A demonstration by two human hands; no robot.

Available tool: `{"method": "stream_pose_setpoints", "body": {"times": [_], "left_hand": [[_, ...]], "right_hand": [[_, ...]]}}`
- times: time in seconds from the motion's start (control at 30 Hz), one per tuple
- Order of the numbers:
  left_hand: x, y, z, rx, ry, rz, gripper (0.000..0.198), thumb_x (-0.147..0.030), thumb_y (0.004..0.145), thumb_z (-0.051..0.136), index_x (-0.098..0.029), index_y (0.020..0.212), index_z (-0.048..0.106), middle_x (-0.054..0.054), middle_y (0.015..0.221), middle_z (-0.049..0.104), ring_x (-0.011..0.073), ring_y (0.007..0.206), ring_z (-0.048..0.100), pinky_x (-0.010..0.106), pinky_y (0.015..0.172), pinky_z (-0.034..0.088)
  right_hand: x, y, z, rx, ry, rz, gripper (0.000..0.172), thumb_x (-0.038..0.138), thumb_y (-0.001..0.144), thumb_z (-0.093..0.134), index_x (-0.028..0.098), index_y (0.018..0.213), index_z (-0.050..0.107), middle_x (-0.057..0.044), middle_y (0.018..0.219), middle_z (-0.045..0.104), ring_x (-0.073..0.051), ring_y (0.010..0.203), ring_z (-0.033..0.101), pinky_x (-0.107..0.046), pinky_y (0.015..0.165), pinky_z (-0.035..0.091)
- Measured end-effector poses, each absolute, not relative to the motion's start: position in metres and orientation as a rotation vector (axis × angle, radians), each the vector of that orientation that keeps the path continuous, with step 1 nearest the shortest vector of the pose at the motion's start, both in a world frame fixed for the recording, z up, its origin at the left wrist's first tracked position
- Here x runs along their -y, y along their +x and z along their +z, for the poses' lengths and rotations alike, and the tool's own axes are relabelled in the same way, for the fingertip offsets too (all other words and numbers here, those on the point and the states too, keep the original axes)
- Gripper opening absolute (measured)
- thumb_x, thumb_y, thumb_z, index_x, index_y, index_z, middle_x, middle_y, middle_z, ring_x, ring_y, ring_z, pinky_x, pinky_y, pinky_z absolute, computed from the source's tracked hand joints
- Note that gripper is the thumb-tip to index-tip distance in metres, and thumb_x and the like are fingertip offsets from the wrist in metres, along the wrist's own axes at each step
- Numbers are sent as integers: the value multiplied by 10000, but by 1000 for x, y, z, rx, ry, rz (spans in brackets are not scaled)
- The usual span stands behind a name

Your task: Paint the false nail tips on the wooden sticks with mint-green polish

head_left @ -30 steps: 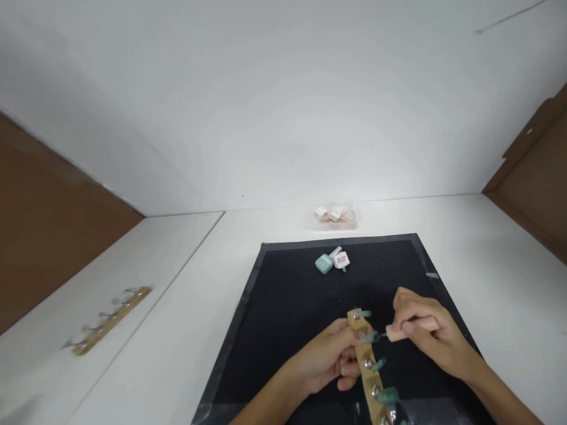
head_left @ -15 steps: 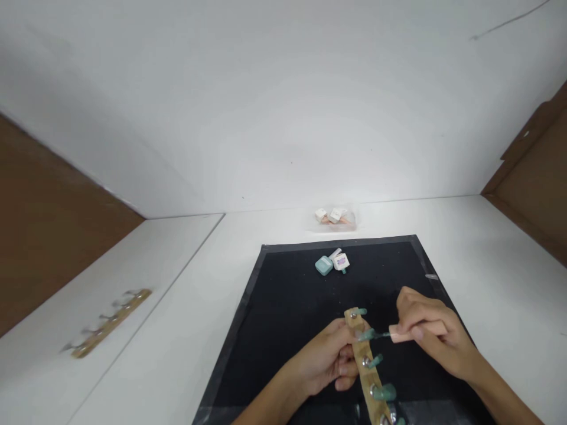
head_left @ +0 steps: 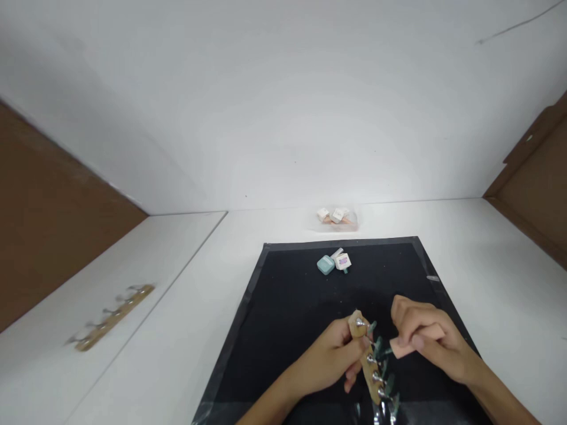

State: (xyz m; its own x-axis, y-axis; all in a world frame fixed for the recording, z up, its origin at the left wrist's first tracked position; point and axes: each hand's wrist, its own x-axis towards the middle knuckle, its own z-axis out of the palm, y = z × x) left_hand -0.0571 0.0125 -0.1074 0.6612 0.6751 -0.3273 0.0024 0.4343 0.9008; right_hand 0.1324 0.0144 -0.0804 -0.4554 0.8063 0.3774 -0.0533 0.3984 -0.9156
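Observation:
My left hand (head_left: 334, 357) is closed around a wooden strip (head_left: 367, 357) that carries a row of metal pegs with teal pieces on them. The strip is tilted so its pegs face right. My right hand (head_left: 425, 342) is closed on a pink handle (head_left: 410, 344), whose thin tip touches a teal piece near the upper part of the strip. Both hands hover over the near part of a black mat (head_left: 301, 307).
A teal case (head_left: 325, 264) and a small white box (head_left: 342, 260) lie at the far side of the mat. Beyond the mat is a clear bag of small items (head_left: 336, 216). A second wooden peg strip (head_left: 113, 317) lies on the white table at the left.
My left hand has rotated the strip so the pegs point more toward the right hand. The right hand has drawn in closer to the strip with the pink handle.

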Motion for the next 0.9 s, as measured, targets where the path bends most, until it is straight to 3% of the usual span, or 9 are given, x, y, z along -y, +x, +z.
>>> {"method": "stream_pose_setpoints", "body": {"times": [0.23, 0.53, 0.9], "left_hand": [[-12, -56, -105, -769, 1049, 455, 383, -542, 744, 540, -183, 712, 412, -115, 401, 358, 27, 319, 316, 140, 328, 331], [-14, -55, -106, -780, 1024, 482, 333, -489, 745, 552, -188, 716, 412, -117, 407, 357, 25, 315, 303, 139, 326, 332], [-17, -51, -115, -808, 789, 600, 242, -360, 685, 597, -187, 707, 430, -117, 437, 325, 25, 340, 227, 148, 294, 244]], "right_hand": [[-17, 138, -83, 1744, -871, 1063, 295, 342, 892, 472, 191, 662, 579, -11, 583, 535, -143, 582, 455, -272, 543, 350], [-18, 134, -82, 1775, -826, 1116, 301, 365, 877, 489, 182, 683, 630, -22, 591, 554, -147, 582, 503, -272, 540, 385], [-15, 135, -93, 1713, -962, 1097, 299, 417, 853, 514, 180, 745, 660, -28, 661, 609, -144, 610, 556, -262, 577, 426]]}}
